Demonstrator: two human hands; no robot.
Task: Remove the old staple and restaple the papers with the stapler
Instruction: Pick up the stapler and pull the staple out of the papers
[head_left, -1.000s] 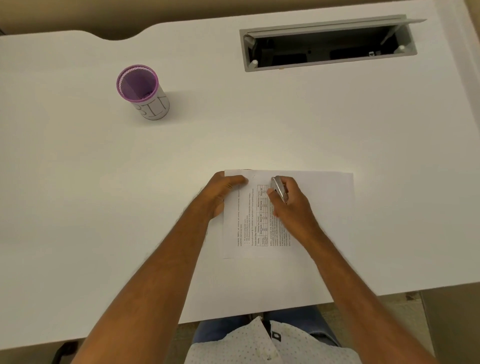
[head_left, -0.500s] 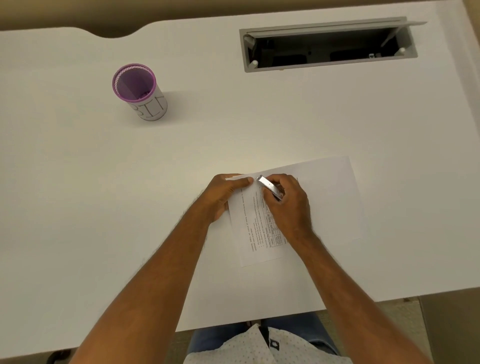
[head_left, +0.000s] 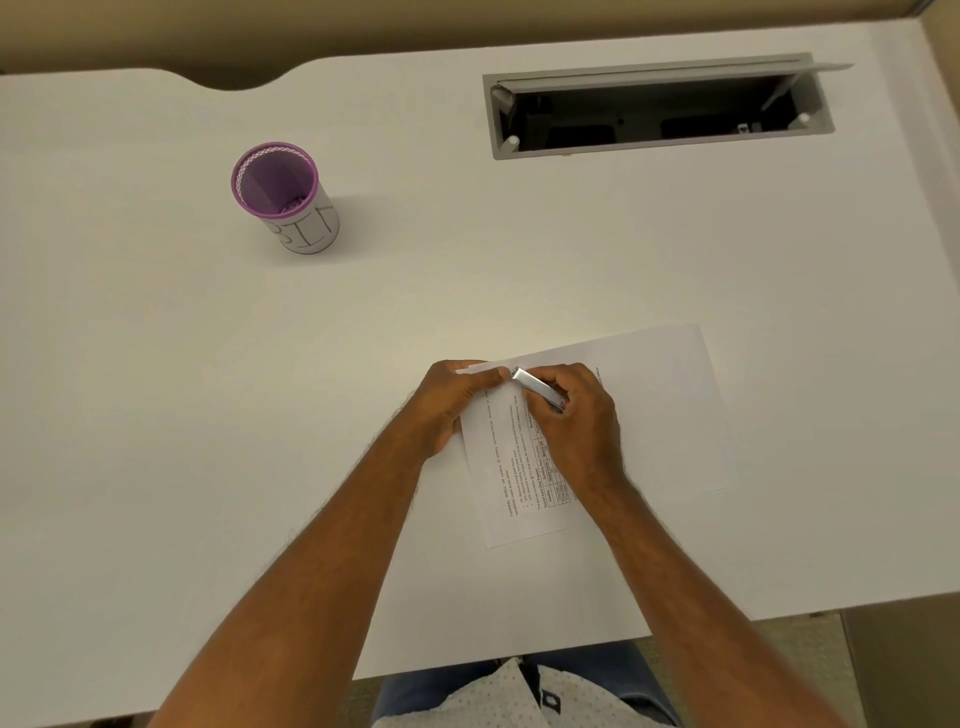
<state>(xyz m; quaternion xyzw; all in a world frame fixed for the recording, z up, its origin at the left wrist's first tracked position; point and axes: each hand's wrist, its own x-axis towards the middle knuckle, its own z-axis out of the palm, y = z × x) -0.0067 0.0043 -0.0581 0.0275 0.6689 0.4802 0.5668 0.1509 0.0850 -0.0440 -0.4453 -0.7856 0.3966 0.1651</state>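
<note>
The printed papers lie on the white desk near its front edge, turned slightly counter-clockwise. My left hand pinches their top left corner, thumb on top. My right hand grips a small silver stapler, its front end pointing at that same corner, right beside my left thumb. The staple itself is too small to make out.
A purple mesh cup labelled BIN stands at the back left. An open grey cable hatch is sunk into the desk at the back right. The desk's front edge runs just below the papers, above my lap.
The papers have rotated counter-clockwise. My right hand has swung the stapler from upright over the page to pointing at the top left corner, close to my left thumb.
</note>
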